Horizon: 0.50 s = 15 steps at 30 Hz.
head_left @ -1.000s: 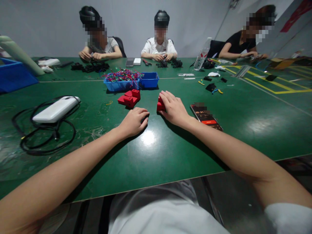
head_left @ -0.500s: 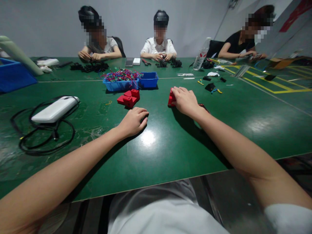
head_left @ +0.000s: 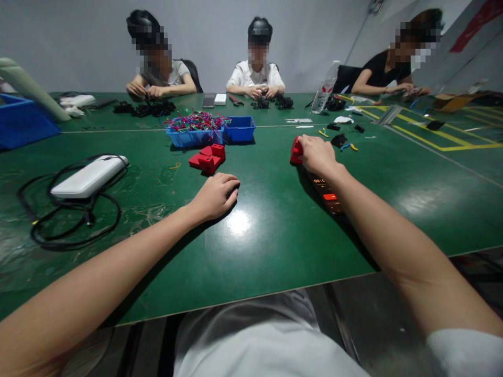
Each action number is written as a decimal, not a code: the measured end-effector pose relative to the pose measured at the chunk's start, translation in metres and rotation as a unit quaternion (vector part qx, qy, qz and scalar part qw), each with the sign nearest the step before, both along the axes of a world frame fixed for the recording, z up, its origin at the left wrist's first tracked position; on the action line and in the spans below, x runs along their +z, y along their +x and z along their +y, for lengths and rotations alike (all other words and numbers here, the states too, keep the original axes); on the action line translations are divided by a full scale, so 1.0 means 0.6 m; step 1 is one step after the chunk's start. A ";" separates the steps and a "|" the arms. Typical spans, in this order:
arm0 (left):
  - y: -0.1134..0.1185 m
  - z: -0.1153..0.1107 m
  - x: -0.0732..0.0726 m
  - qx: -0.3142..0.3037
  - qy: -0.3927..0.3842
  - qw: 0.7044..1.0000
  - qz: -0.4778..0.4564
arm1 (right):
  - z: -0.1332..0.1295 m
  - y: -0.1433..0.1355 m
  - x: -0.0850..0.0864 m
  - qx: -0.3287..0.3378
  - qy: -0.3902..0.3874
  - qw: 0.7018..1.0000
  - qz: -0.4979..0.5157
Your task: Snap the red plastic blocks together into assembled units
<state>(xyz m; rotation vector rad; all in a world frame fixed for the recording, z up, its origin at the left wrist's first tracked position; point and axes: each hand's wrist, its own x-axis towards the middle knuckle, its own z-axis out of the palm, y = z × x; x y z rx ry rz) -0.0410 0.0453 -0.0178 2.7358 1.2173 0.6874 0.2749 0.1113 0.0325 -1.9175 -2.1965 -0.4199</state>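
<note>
My right hand (head_left: 319,156) grips a red block (head_left: 296,151) at its left side, right of the table's middle. Partly under my right forearm lies a phone (head_left: 329,196) with a lit screen. My left hand (head_left: 216,196) rests on the green table (head_left: 251,251), fingers curled, with something small and dark at the fingertips that I cannot make out. Just beyond it sit red blocks (head_left: 208,158), grouped together and not touched by either hand. Behind them stands a blue bin (head_left: 192,139) full of red and blue wires, beside a second blue bin (head_left: 240,130).
On the left lie a white power bank (head_left: 90,177) and a looped black cable (head_left: 113,225). A plastic bottle (head_left: 326,89) stands at the back. Three people sit across the table. Small pliers (head_left: 349,147) and black pieces lie at the right.
My right hand has moved to the right with the red block, and the phone's lit screen has come into view under my forearm. My left hand stays in place.
</note>
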 end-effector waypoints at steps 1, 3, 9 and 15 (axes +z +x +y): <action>0.000 0.000 0.000 -0.001 -0.001 1.000 -0.002 | 0.001 0.001 -0.002 0.002 0.001 1.000 -0.005; 0.000 0.000 0.000 -0.001 -0.002 1.000 -0.004 | 0.001 0.002 -0.005 0.004 -0.004 1.000 -0.016; -0.002 0.003 0.000 0.002 0.003 1.000 0.002 | -0.009 -0.012 -0.015 -0.016 -0.064 0.997 -0.041; -0.003 0.009 -0.004 0.012 0.008 1.000 -0.001 | -0.061 -0.080 -0.017 0.137 -0.149 0.979 -0.031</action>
